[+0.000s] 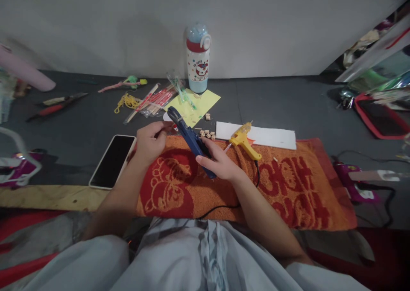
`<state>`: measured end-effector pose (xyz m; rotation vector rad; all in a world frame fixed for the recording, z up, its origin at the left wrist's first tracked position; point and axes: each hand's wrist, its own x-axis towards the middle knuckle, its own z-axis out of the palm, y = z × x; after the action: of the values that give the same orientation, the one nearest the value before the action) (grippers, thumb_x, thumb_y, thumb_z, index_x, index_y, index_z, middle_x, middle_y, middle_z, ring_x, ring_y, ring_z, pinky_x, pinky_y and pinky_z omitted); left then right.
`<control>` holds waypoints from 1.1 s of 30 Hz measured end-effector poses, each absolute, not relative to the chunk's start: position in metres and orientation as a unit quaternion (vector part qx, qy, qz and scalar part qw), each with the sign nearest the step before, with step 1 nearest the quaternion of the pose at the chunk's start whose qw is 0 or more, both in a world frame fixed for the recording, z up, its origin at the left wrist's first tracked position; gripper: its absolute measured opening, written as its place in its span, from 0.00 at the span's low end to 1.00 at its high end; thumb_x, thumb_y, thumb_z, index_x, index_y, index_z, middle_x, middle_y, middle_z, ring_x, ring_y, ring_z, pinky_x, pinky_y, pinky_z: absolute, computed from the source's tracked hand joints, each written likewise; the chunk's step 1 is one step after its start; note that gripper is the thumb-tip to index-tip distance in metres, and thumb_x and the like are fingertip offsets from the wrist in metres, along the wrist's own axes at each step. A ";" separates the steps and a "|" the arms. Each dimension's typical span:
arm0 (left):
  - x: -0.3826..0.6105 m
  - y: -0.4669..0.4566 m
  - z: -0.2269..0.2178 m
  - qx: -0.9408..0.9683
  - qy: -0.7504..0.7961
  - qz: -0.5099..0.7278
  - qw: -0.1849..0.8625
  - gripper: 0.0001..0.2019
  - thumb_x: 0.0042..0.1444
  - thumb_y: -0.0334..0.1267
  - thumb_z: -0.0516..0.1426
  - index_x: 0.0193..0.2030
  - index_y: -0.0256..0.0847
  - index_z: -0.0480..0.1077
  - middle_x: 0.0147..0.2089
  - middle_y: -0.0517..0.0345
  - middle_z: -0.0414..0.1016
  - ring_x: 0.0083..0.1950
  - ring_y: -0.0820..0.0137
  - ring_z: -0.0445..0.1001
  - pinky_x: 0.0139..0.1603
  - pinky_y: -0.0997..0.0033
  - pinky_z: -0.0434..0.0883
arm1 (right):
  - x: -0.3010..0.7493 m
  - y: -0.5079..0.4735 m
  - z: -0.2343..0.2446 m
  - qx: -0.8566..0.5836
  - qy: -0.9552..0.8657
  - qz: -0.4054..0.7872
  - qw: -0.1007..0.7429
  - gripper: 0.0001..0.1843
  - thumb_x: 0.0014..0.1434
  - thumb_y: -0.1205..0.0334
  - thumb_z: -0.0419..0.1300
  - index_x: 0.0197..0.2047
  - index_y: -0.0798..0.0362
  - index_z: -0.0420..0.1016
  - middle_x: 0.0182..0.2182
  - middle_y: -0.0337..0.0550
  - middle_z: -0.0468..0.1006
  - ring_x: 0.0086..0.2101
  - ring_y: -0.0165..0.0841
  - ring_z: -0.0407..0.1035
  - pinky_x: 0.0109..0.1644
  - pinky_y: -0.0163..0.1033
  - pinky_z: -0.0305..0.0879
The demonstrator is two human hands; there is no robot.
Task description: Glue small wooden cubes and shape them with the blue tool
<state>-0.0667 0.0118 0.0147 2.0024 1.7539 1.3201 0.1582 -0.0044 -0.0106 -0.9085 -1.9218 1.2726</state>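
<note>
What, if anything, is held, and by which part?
The right hand grips a long dark-blue tool by its lower part; whether the left hand pinches anything is unclear.

Passes freely over bare table (278, 103) right of center, up to the wall (272, 30) across the top. Is barred by the bottle (197, 60), upright at upper center, and by packets (158, 101) just left of it. Meets the blue tool (191, 141) at center, tilted in the right hand (219, 161), then the glue gun (245, 141) on the towel (297, 184). Has room between the phone (112, 161), left of center, and the purple stand (19, 171) at far left.
</note>
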 end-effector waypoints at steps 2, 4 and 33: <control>-0.067 0.011 0.015 0.682 0.586 0.433 0.060 0.13 0.53 0.33 0.52 0.37 0.38 0.78 0.35 0.56 0.81 0.36 0.70 0.78 0.41 0.74 0.73 | 0.158 -0.004 -0.010 -0.353 -0.738 0.475 0.324 0.37 0.59 0.40 0.54 0.62 0.59 0.61 0.55 0.55 0.71 0.53 0.46 0.67 0.59 0.51 0.62; -0.068 0.011 0.014 0.690 0.587 0.422 0.035 0.13 0.53 0.32 0.52 0.37 0.39 0.78 0.36 0.57 0.81 0.37 0.70 0.78 0.42 0.74 0.73 | 0.158 -0.004 -0.010 -0.358 -0.741 0.468 0.323 0.37 0.60 0.39 0.54 0.62 0.58 0.61 0.55 0.56 0.71 0.54 0.46 0.67 0.60 0.51 0.62; -0.075 0.015 0.016 0.697 0.603 0.389 0.026 0.12 0.56 0.37 0.53 0.38 0.40 0.78 0.38 0.55 0.82 0.40 0.69 0.78 0.45 0.73 0.73 | 0.158 -0.001 -0.014 -0.374 -0.734 0.483 0.299 0.35 0.61 0.42 0.52 0.63 0.59 0.59 0.57 0.56 0.70 0.56 0.45 0.65 0.62 0.51 0.59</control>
<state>-0.0749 0.0152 0.0157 2.1533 1.8629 1.2019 0.1578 -0.0012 -0.0141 -0.9932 -1.9487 1.2820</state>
